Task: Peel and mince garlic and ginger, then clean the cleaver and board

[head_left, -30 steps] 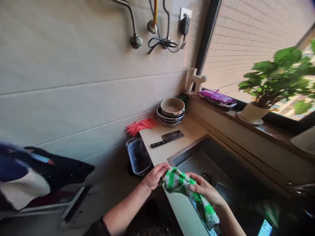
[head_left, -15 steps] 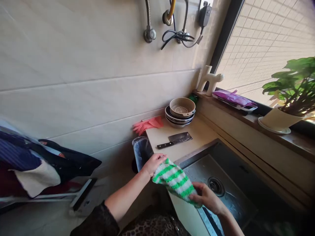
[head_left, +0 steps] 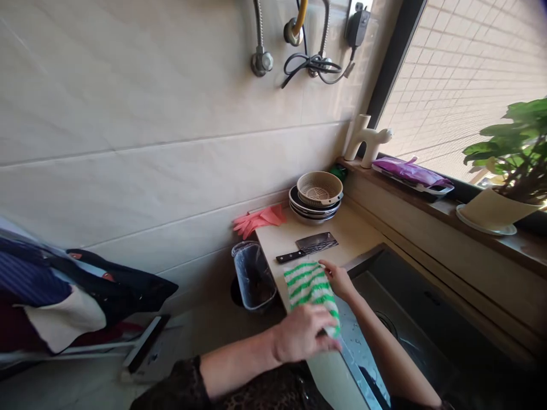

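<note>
**A:** Where's the cloth?

**B:** The green-and-white striped cloth (head_left: 310,290) lies on the surface (head_left: 346,233), at the edge next to the sink (head_left: 410,302).

**A:** And the hands?

**B:** The left hand (head_left: 301,336) is closed over the cloth's near end, with the fingers curled around it. The right hand (head_left: 337,280) reaches the far corner with its fingertips, but I can't tell whether they're pinching it or only touching it.

**A:** What's close by?

**B:** Just beyond the cloth lies a cleaver (head_left: 310,247), its black handle pointing left. Farther along, a strainer (head_left: 319,189) sits on a stack of plates (head_left: 314,209), with pink rubber gloves (head_left: 258,221) beside them against the wall. A clear bin (head_left: 252,276) stands just off the end of the surface.

**A:** And further off?

**B:** The window ledge (head_left: 482,228) holds a white dog ornament (head_left: 367,139), a purple packet (head_left: 412,173) and a potted plant (head_left: 513,148). Clothes (head_left: 85,290) hang in a heap at the far left.
</note>
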Tool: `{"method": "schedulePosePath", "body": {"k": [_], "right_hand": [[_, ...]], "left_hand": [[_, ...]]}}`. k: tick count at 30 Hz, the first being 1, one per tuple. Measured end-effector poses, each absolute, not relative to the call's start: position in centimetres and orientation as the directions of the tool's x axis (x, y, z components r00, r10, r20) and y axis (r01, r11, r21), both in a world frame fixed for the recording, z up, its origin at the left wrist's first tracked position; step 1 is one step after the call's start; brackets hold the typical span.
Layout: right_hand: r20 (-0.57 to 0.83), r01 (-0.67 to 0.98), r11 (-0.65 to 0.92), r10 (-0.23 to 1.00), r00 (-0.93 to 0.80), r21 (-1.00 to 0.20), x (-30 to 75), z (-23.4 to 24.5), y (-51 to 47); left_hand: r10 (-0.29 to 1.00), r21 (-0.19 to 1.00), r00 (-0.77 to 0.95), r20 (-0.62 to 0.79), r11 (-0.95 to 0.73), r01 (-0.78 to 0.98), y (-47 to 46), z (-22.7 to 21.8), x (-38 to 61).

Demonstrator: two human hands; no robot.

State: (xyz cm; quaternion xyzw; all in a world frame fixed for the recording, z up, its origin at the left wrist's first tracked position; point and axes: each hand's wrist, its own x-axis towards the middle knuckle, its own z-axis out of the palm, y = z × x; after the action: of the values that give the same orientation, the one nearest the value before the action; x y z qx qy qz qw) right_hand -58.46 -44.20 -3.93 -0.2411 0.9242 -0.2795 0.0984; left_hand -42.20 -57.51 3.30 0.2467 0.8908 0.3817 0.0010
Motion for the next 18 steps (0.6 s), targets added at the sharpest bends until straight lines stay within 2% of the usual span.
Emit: {"method": "schedulePosePath", "body": {"k": [2,4,6,10,12,16,18], "right_hand": [[-0.078,-0.353,0.765,-0.463,-0.883,-0.539,-57.6,-5.9,-43.9],[-0.102,-0.312,0.799,-0.418,-0.903,-0.514,-55.8,-7.8,-42.8],[-0.127,-0.273,0.832,-0.375,-0.918,-0.482,-53.7,-9.3,-41.3],[-0.190,-0.254,0.883,-0.349,-0.918,-0.395,-50.1,-11.4,-39.8],[-0.237,-0.253,0.884,-0.363,-0.901,-0.393,-49.3,-11.9,-39.8],[-0.319,-0.247,0.886,-0.383,-0.867,-0.392,-48.9,-11.7,-39.7],[-0.318,-0.240,0.899,-0.363,-0.876,-0.366,-48.8,-11.2,-39.4]], "left_hand": [[0.561,0.556,-0.826,0.052,0.671,0.490,-56.9,-0.6,-41.5],[0.573,0.495,-0.819,0.019,0.706,0.506,-57.6,-3.5,-41.0],[0.479,0.507,-0.875,0.073,0.737,0.446,-59.3,-5.0,-41.1],[0.042,0.593,-0.991,0.127,0.798,0.109,-62.8,-6.0,-43.6],[-0.110,0.563,-0.990,0.083,0.825,-0.045,-63.5,-6.6,-45.7],[-0.176,0.363,-0.983,-0.048,0.914,-0.181,-62.7,-8.0,-49.4],[-0.162,0.329,-0.984,-0.077,0.927,-0.179,-62.2,-8.4,-50.4]]}}
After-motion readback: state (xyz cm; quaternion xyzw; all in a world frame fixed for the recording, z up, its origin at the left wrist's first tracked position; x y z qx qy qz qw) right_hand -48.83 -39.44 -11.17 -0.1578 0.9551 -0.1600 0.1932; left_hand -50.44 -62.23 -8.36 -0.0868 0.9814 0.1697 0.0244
